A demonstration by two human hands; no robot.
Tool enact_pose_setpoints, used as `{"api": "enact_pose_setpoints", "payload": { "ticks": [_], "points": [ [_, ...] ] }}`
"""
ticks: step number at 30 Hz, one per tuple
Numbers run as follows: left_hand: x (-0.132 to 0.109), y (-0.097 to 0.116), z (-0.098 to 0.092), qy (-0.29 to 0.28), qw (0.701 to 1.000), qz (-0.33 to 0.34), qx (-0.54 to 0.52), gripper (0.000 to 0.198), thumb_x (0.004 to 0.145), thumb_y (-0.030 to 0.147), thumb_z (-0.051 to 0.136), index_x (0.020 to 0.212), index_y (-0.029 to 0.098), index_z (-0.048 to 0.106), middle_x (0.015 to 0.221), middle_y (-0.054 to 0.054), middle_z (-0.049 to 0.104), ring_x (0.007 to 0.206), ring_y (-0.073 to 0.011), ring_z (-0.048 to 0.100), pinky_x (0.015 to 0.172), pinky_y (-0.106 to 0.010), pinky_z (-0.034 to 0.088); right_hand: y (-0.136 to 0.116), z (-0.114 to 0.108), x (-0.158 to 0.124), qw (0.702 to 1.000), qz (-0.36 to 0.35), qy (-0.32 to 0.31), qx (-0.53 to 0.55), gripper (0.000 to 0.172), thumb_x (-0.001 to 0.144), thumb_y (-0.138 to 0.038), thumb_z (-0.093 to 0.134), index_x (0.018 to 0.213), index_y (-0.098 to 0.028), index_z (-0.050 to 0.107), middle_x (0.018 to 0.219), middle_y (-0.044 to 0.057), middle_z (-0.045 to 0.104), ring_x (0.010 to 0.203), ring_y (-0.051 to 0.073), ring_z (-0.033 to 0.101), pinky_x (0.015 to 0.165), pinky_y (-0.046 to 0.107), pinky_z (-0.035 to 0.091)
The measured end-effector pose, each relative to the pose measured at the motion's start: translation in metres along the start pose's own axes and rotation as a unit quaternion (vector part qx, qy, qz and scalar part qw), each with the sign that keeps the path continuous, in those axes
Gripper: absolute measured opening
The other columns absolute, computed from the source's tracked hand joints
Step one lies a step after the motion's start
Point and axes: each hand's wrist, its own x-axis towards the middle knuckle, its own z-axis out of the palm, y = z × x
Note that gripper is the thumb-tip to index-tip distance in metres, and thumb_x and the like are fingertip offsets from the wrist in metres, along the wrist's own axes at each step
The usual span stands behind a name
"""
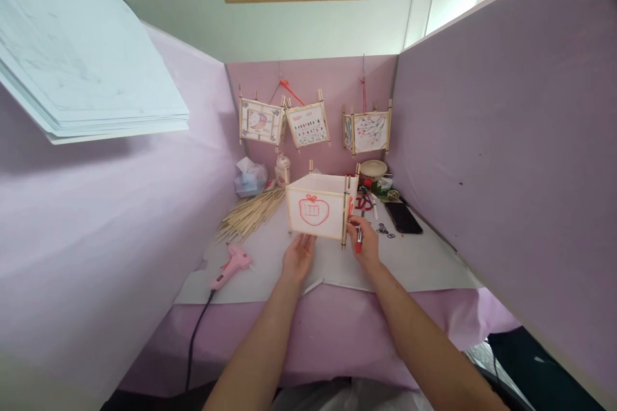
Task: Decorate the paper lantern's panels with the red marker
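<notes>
A box-shaped paper lantern (299, 213) with a wooden stick frame is held up over the table. Its front panel carries a red outline drawing with a bow on top and marks inside; red lines also show on its right side. Palm up, my left hand (297, 258) supports the lantern from below, its fingertips partly hidden under the bottom edge. My right hand (366, 241) is closed around a red marker (359, 241), tip end upward, with its fingers at the lantern's right corner post.
A pink glue gun (233, 264) with a black cord lies left, before a bundle of thin sticks (250, 213). A phone (403, 218) and small black rings (384, 231) lie right. Finished lanterns (370, 132) hang at the back. Stacked paper (96, 64) juts in upper left.
</notes>
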Motion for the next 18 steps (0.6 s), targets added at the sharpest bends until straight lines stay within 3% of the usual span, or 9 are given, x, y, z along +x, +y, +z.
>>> {"api": "enact_pose_setpoints", "payload": {
  "ticks": [3, 6, 8, 12, 18],
  "points": [
    [-0.007, -0.012, 0.002, -0.036, 0.997, -0.06, 0.038, 0.017, 0.087, 0.023, 0.05, 0.098, 0.014, 0.061, 0.096, -0.013, 0.066, 0.089, -0.0182, 0.064, 0.084, -0.032, 0.053, -0.014, 0.006, -0.01, 0.995, -0.038, -0.072, 0.051, 0.022, 0.086, -0.033, 0.049, 0.1, -0.021, 0.061, 0.106, 0.007, 0.067, 0.087, 0.017, 0.065, 0.079, 0.032, 0.052],
    [-0.012, -0.018, 0.002, -0.049, 0.993, -0.084, 0.067, 0.02, 0.087, 0.029, 0.051, 0.097, 0.015, 0.061, 0.095, -0.014, 0.065, 0.085, -0.0193, 0.064, 0.08, -0.034, 0.052, -0.023, 0.009, -0.015, 0.992, -0.042, -0.096, 0.077, 0.021, 0.087, -0.033, 0.049, 0.1, -0.022, 0.061, 0.11, 0.007, 0.067, 0.093, 0.017, 0.065, 0.085, 0.033, 0.052],
    [-0.013, -0.018, 0.001, -0.04, 0.993, -0.078, 0.077, 0.017, 0.088, 0.03, 0.05, 0.095, 0.017, 0.059, 0.093, -0.011, 0.065, 0.082, -0.0185, 0.064, 0.079, -0.036, 0.051, -0.023, 0.007, -0.014, 0.994, -0.012, -0.068, 0.082, 0.023, 0.088, -0.035, 0.047, 0.1, -0.021, 0.061, 0.108, 0.007, 0.068, 0.089, 0.017, 0.065, 0.084, 0.034, 0.051],
    [-0.011, -0.014, 0.002, -0.001, 0.995, -0.063, 0.081, 0.011, 0.088, 0.027, 0.047, 0.087, 0.02, 0.055, 0.084, -0.006, 0.064, 0.075, -0.0159, 0.062, 0.075, -0.035, 0.05, -0.01, -0.002, -0.001, 0.996, 0.065, 0.043, 0.045, 0.028, 0.088, -0.039, 0.046, 0.1, -0.019, 0.06, 0.096, 0.006, 0.068, 0.082, 0.016, 0.063, 0.082, 0.034, 0.048],
    [-0.006, -0.007, 0.005, 0.057, 0.995, -0.034, 0.079, 0.015, 0.088, 0.028, 0.048, 0.089, 0.021, 0.061, 0.076, -0.001, 0.066, 0.064, -0.0133, 0.06, 0.059, -0.026, 0.047, 0.026, -0.008, 0.013, 0.984, 0.116, 0.13, 0.044, 0.035, 0.086, -0.046, 0.046, 0.102, -0.016, 0.053, 0.105, 0.01, 0.063, 0.096, 0.017, 0.058, 0.088, 0.035, 0.044]
  ]
}}
